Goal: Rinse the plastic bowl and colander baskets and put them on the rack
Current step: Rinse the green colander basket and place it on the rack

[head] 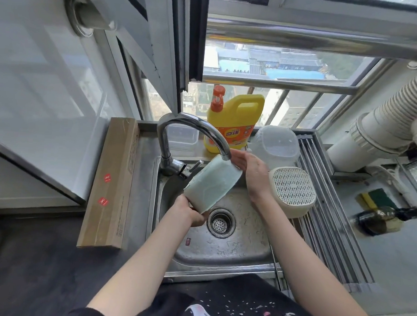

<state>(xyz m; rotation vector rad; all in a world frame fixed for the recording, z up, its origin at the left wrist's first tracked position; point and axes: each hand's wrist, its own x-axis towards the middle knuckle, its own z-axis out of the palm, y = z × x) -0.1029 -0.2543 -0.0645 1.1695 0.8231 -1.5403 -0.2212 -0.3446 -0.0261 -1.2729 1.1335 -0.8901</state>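
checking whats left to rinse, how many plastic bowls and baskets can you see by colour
Pale green bowl, under the faucet, gripped by the left hand: 1
Cream colander basket, upside down on the rack: 1
Clear container, on the rack: 1
Total: 3

The bowl [212,183] under the tap is pale mint green. The colander basket [292,191] on the rack is cream, its upturned base a grid of small holes. The detergent jug [234,121] is bright yellow with an orange cap and an orange label. The long box [112,183] is brown cardboard with two red stickers. The sponge [374,197] is yellow and dark green. The sink [234,235] is dull silver steel. The apron [230,308] is black with white shapes and flecks.
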